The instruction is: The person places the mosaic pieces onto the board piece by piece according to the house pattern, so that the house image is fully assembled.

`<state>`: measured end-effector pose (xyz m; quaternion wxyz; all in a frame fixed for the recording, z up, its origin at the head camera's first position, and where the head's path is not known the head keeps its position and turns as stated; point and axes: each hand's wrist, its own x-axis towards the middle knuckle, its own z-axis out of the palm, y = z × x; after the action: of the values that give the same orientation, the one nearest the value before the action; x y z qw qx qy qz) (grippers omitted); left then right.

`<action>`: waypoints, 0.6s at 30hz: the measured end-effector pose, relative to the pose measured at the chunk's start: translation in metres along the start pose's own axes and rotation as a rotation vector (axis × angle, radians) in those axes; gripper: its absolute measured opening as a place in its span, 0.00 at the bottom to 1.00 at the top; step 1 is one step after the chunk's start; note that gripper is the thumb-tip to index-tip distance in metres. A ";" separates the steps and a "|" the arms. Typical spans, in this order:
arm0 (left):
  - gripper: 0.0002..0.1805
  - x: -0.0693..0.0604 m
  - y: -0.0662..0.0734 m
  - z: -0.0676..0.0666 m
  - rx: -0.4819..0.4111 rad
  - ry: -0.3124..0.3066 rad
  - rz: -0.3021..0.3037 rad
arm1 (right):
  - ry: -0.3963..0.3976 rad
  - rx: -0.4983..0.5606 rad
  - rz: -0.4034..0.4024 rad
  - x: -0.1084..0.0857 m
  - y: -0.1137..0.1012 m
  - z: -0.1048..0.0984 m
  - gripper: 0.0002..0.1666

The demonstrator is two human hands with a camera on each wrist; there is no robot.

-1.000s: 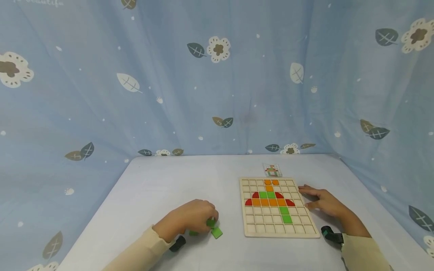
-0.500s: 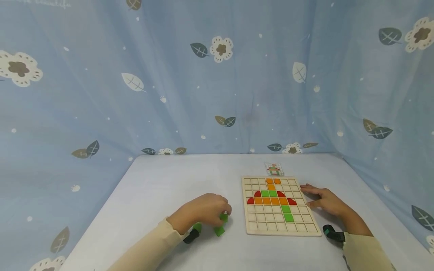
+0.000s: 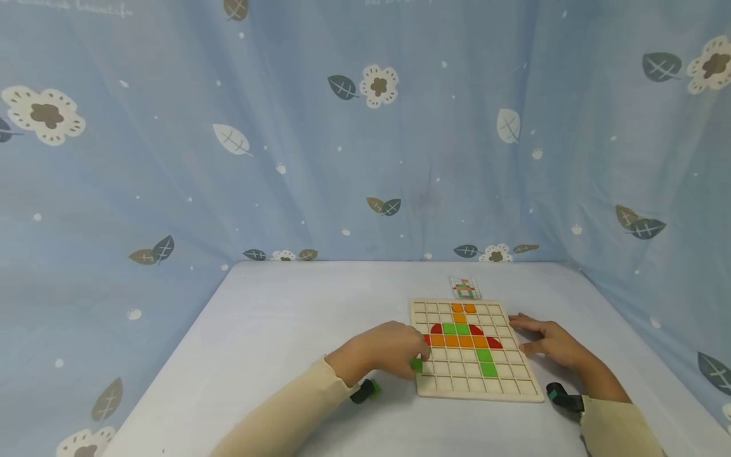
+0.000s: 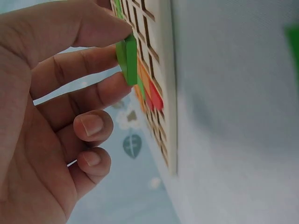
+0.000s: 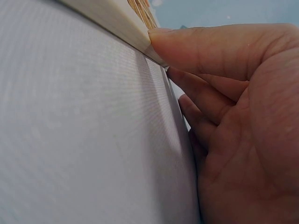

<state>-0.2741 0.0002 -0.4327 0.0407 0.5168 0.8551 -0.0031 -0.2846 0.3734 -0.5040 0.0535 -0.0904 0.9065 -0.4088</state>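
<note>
My left hand [image 3: 389, 349] pinches a green square tile [image 4: 131, 60] between thumb and fingertips, over the left edge of a wooden grid board [image 3: 468, 384]. In the left wrist view the ring and little fingers [image 4: 93, 125] curl in without holding anything. Red, orange and green pieces form a figure in the board's cells. My right hand [image 3: 549, 341] lies along the board's right edge, fingers spread and relaxed. Its thumb [image 5: 196, 49] touches the board's side [image 5: 112, 21] in the right wrist view.
A small pattern card [image 3: 466, 289] lies behind the board. Another green tile [image 3: 375, 389] is on the white table [image 3: 274, 330], partly hidden by the black left wrist camera [image 3: 362, 391]. A blue patterned curtain [image 3: 297, 158] surrounds the table.
My left hand has picked up a green tile from the loose green ones and carried it right to the board's left edge. The right hand has stayed at the board's right side.
</note>
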 end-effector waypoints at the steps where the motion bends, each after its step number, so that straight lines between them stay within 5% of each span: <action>1: 0.08 0.003 0.002 0.001 0.004 -0.001 0.005 | -0.001 0.002 0.001 0.000 0.000 0.001 0.39; 18: 0.11 0.046 0.035 -0.004 -0.041 -0.076 0.002 | 0.010 -0.033 -0.003 0.001 0.005 0.001 0.39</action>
<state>-0.2645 0.0572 -0.4305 0.0838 0.5161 0.8524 -0.0050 -0.2864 0.3752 -0.5086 0.0465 -0.0907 0.9133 -0.3943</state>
